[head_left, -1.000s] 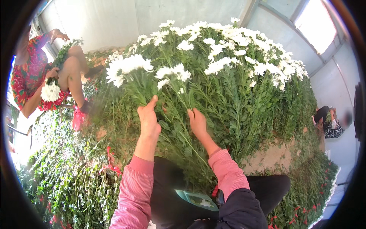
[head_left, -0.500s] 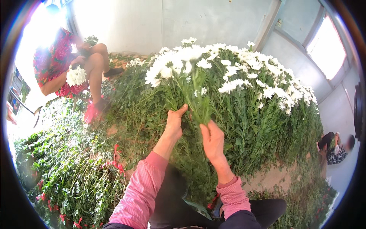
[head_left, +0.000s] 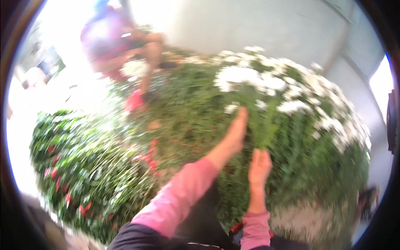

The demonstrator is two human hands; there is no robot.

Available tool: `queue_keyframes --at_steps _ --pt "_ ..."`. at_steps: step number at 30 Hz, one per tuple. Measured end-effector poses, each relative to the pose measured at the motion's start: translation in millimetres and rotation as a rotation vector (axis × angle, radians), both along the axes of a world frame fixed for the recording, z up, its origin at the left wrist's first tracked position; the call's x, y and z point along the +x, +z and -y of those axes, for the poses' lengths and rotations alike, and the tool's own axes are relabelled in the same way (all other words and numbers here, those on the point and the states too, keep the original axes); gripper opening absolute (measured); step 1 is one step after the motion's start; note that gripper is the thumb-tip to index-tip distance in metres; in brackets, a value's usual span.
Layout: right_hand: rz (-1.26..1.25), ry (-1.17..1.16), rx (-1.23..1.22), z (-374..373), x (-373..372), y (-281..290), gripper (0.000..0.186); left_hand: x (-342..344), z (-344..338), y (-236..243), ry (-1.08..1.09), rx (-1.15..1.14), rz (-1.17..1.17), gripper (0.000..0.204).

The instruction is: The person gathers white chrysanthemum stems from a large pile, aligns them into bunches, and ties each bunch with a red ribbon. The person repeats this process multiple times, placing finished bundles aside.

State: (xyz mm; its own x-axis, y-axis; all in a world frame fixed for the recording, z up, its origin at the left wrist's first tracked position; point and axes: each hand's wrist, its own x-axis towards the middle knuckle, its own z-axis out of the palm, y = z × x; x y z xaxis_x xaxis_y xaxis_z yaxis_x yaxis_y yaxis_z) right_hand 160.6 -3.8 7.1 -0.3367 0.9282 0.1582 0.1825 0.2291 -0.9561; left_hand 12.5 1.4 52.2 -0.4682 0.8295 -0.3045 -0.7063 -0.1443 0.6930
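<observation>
My left hand [head_left: 236, 130] is wrapped round the stems of a small bunch of white chrysanthemums [head_left: 239, 78], whose heads stand above it. To the right and a little lower, my right hand [head_left: 260, 166] is closed with fingers together at the lower end of leafy green stems [head_left: 263, 125]. Motion blurs both hands, and I cannot tell exactly how many stems each one holds. Just beyond them lies a big heap of white chrysanthemums [head_left: 295, 106] with long leafy stems toward me.
A seated person [head_left: 112, 46] at the far left holds a white chrysanthemum [head_left: 134, 68]. Bundled stems [head_left: 91, 175] with red ties [head_left: 152, 156] cover the left. A pale wall [head_left: 266, 25] stands behind the heap. A partly visible person [head_left: 366, 202] is at the right edge.
The view has swung left, so everything sits farther right in the picture and is more blurred. Both hands keep their closed hold on the chrysanthemums.
</observation>
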Motion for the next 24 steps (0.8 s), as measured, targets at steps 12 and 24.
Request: queue_keyframes --at_steps 12,24 --pt "0.131 0.011 0.406 2 -4 1 0.015 -4 -2 -16 0.097 0.100 -0.214 0.048" --pt "0.254 0.014 0.505 -22 -4 11 0.018 5 -5 -14 0.043 -0.193 -0.257 0.070"
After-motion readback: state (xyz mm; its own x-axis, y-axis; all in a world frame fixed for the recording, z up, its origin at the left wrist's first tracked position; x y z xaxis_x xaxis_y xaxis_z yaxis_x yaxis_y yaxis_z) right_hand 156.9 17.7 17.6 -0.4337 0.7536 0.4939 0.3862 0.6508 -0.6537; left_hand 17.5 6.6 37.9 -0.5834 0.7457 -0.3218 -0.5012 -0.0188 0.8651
